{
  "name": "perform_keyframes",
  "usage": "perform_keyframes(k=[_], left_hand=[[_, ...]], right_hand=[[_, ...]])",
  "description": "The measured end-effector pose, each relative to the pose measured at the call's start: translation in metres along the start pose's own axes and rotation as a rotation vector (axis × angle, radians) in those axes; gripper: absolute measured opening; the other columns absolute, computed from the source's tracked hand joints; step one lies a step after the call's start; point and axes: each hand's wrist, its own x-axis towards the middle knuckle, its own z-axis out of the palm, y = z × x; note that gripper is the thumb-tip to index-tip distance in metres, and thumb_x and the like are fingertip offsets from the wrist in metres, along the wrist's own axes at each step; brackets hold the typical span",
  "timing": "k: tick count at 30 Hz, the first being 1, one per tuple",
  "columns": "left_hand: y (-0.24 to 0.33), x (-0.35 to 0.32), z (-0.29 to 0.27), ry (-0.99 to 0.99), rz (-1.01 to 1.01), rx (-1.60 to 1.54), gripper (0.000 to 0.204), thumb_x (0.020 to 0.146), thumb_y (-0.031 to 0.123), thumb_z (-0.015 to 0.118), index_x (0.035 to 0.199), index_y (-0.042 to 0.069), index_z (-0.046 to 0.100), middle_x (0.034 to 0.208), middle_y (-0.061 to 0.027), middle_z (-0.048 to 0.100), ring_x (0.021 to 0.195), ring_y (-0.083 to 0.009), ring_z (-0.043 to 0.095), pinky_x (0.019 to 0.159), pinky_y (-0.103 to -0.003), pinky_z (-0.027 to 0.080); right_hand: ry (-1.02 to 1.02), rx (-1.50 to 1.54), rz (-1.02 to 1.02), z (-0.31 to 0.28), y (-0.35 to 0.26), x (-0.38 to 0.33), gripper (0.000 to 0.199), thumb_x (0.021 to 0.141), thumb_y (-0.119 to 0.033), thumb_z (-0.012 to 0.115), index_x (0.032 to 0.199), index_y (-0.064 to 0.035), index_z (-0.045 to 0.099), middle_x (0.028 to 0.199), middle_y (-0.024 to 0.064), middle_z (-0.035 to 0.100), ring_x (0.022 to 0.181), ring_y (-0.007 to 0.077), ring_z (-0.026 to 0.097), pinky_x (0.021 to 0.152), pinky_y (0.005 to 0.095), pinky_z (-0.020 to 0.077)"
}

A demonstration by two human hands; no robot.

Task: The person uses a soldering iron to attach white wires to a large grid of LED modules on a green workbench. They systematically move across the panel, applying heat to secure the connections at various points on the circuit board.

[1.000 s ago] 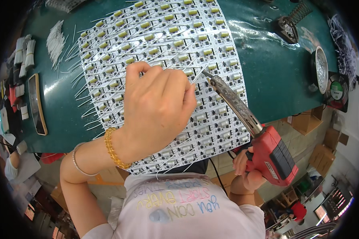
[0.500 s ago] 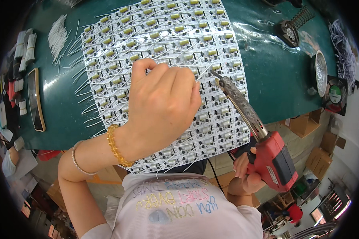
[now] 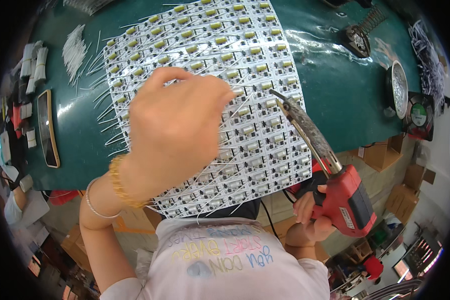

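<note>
A large panel of circuit boards point(image 3: 291, 80) lies on the table, its rows carrying yellow cylindrical parts and small black chips. Thin white wires point(image 3: 105, 111) stick out over its left edge and cross many boards. Above the middle of the panel is my left hand point(image 3: 177, 122), slightly blurred, its fingers curled in; what they pinch, if anything, is hidden beneath. My right hand point(image 3: 310, 215) is closed around the handle of a red and black soldering gun point(image 3: 347, 200) at the panel's near right. The gun's dark tip points up-left over the right-hand columns, close to a yellow part.
A loose pile of white wires point(image 3: 75, 52) and tied bundles point(image 3: 35, 65) lie at left, near a phone point(image 3: 48, 127). On the right are a soldering stand with a coil point(image 3: 357, 40), a metal bowl point(image 3: 399, 90) and a spool point(image 3: 419, 117). Cardboard boxes point(image 3: 401, 200) stand below the table.
My left hand has moved left and slightly up, uncovering boards near the panel's middle. The soldering gun has shifted slightly right, its tip lifting away a little.
</note>
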Motion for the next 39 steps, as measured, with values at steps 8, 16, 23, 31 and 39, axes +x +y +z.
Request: perform_keyframes(k=[8,16,23,31,39], left_hand=[[-0.007,0.005,-0.008,-0.419,-0.42,-0.43,0.009,0.082,0.005,0.066,0.078,-0.003,0.063,0.068,-0.0065,0.062,0.059,-0.0088,0.054,0.055,-0.023,0.043],[-0.013,0.006,-0.004,-0.485,-0.446,-0.422,0.012,0.082,0.009,0.067,0.078,-0.003,0.064,0.063,-0.0041,0.059,0.056,-0.0067,0.05,0.052,-0.021,0.041],[-0.02,0.02,-0.008,-0.615,-0.5,-0.442,0.017,0.084,0.014,0.066,0.079,-0.002,0.064,0.061,-0.0005,0.057,0.055,-0.0044,0.044,0.05,-0.021,0.036],[-0.024,0.024,-0.008,-0.64,-0.474,-0.435,0.017,0.085,0.015,0.066,0.08,-0.002,0.065,0.061,-0.0006,0.056,0.056,-0.0049,0.044,0.051,-0.022,0.036],[-0.025,0.023,-0.007,-0.631,-0.468,-0.413,0.017,0.084,0.014,0.066,0.08,-0.003,0.065,0.062,-0.0016,0.057,0.056,-0.0056,0.046,0.053,-0.022,0.039]], right_hand=[[-0.019,0.103,0.005,0.007,-0.018,0.005,0.079,0.087,-0.058,0.054,0.126,0.0079,0.032,0.049,-0.0005,0.046,0.039,0.0113,0.044,0.041,0.0247,0.04],[-0.316,0.208,-0.134,-0.022,0.012,-0.002,0.088,0.083,-0.065,0.053,0.13,0.0061,0.031,0.05,-0.0005,0.045,0.041,0.0119,0.044,0.043,0.0256,0.04],[-0.155,0.06,0.021,-0.014,-0.001,-0.01,0.083,0.081,-0.065,0.055,0.123,0.0046,0.039,0.049,0.0006,0.045,0.041,0.013,0.044,0.043,0.0264,0.0389],[0.07,0.067,0.152,0.01,-0.021,-0.009,0.076,0.081,-0.06,0.059,0.118,0.0049,0.042,0.049,0.001,0.046,0.042,0.0131,0.045,0.044,0.026,0.0401],[0.095,-0.123,0.168,-0.006,0.0,-0.028,0.079,0.077,-0.062,0.061,0.114,0.0061,0.046,0.05,0.0004,0.046,0.042,0.012,0.045,0.043,0.0254,0.0403]])
